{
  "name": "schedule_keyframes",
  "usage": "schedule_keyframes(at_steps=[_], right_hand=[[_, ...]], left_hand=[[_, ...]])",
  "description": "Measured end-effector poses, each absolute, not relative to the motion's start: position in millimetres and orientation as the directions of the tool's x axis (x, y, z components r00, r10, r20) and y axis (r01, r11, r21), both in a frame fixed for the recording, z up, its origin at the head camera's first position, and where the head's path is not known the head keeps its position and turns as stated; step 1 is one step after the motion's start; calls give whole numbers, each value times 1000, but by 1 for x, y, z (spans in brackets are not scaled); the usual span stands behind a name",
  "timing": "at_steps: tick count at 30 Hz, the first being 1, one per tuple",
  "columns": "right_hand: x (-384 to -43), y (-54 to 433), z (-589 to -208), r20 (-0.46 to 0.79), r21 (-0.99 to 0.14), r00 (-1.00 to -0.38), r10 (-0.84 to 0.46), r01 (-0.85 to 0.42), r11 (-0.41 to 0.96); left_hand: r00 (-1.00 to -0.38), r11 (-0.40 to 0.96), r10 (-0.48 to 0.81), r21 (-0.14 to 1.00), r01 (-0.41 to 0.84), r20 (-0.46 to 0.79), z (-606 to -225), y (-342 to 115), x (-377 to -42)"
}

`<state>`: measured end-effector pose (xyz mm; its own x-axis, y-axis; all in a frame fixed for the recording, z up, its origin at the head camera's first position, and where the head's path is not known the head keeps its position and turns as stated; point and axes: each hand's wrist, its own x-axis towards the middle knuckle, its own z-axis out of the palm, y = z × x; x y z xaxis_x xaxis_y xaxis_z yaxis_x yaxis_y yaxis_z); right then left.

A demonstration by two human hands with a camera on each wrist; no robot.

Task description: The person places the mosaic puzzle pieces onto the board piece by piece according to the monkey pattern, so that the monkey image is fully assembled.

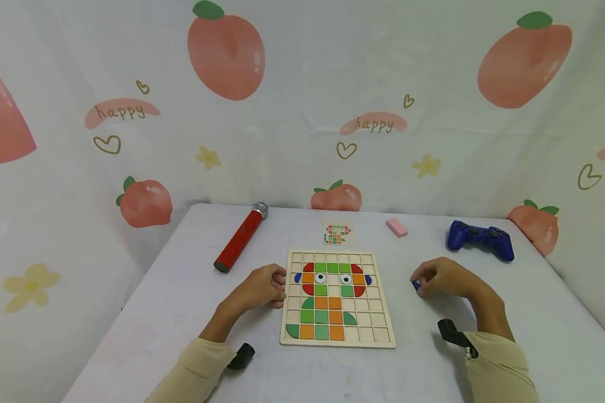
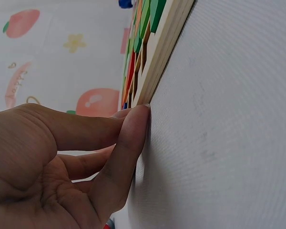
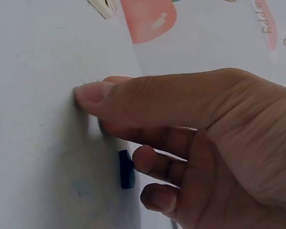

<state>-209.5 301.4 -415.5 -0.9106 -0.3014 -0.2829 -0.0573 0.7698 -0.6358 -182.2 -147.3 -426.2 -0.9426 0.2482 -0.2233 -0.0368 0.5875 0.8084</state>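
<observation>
A square wooden grid board (image 1: 379,336) lies mid-table, partly filled with red, green, orange and blue pieces that form a figure with two round eyes (image 1: 320,278). At its left edge, the thumb and fingers of my left hand (image 1: 262,286) hold the frame. The left wrist view shows those fingertips right at the light wooden edge (image 2: 158,57). To the right of the board, my right hand (image 1: 436,278) pinches a small blue piece (image 1: 416,285) between thumb and fingers, low over the table. The right wrist view mostly hides that piece behind the thumb and fingers.
Behind the board lies a small pattern card (image 1: 339,233) with a similar figure. A red microphone (image 1: 239,240) lies back left, a pink block (image 1: 396,227) back right, and a blue game controller (image 1: 479,238) farther right. A fruit-print cloth (image 1: 282,145) hangs behind the table.
</observation>
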Motion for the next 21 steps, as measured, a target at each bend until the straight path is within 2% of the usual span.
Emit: schedule_keyframes(at_steps=[10,21], right_hand=[[-212,290,-417,-223,-619,-939,-264,-73,782],[-213,251,-411,-105,-703,-937,-333,-167,692]], left_hand=[[-940,572,255,819,-43,-228,-428,-149,-182],[-942,579,255,815,-32,-219,-428,-148,-182]])
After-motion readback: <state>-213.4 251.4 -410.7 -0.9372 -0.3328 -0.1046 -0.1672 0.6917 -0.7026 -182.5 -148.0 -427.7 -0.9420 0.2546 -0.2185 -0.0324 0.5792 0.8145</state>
